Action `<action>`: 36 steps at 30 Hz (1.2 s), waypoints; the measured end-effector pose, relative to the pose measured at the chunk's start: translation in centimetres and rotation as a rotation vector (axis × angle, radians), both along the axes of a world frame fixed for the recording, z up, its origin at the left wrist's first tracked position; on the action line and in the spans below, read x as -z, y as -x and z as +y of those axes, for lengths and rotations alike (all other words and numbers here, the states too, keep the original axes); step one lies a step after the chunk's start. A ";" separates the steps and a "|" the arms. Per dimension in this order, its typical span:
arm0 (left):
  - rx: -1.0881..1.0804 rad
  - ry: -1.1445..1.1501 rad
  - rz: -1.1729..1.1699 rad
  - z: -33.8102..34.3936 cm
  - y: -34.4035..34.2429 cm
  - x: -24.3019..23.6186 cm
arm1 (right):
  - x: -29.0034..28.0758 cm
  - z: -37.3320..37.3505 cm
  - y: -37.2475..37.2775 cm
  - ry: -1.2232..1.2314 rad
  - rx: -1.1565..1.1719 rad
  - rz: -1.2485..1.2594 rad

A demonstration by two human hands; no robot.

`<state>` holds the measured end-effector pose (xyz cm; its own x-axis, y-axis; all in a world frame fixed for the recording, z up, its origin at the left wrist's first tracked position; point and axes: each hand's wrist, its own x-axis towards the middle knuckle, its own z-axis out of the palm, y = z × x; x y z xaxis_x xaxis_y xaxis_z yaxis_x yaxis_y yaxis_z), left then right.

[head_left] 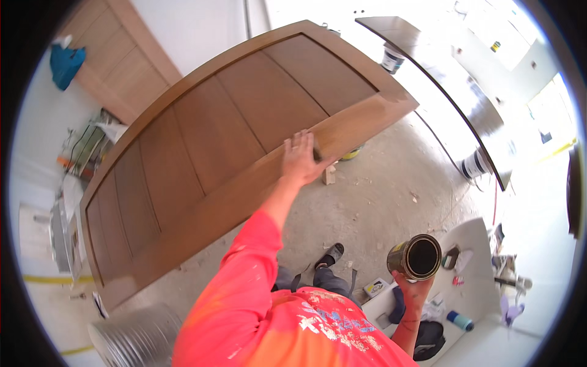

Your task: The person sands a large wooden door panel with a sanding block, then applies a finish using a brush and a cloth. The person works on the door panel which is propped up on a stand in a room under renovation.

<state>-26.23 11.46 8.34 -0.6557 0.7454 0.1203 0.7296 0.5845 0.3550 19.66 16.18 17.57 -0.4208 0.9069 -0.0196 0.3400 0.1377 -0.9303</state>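
A large brown panelled wooden door [214, 116] lies raised above the floor in front of me. On its near rail rests my left hand [299, 158], closed round a small dark pad [317, 150] that shows beside the thumb. The fingers cover most of this pad, so I cannot tell its exact kind. Off to the right, my right hand [414, 290] grips an open metal can [403, 260] from below and the side. Dark liquid, probably wood stain, shows inside the can, which is held apart from the door.
A dark panel [428, 64] lies across white buckets [472, 165] at the right. A wood block [329, 174] stands under the door's near edge. A ribbed metal drum [131, 336] is at the lower left. Near the right hand, a white tub [474, 257] has several items about it.
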 end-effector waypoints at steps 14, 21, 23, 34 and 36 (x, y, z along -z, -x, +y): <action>-0.778 0.224 -0.012 -16.5 -3.8 1.2 | 1.8 13.3 1.6 0.175 -0.081 0.101; -0.308 0.067 0.011 13.6 -2.6 -0.1 | 1.9 19.4 1.6 0.150 0.045 0.105; -0.230 0.047 0.011 21.0 -2.5 0.1 | 0.9 21.4 2.0 0.169 0.081 0.119; 0.017 -0.037 -0.006 39.2 -2.3 0.2 | -1.8 33.4 5.8 -0.083 0.142 -0.024; 0.004 -0.014 -0.060 32.7 -2.8 -1.7 | -1.1 35.5 5.9 -0.036 0.115 -0.059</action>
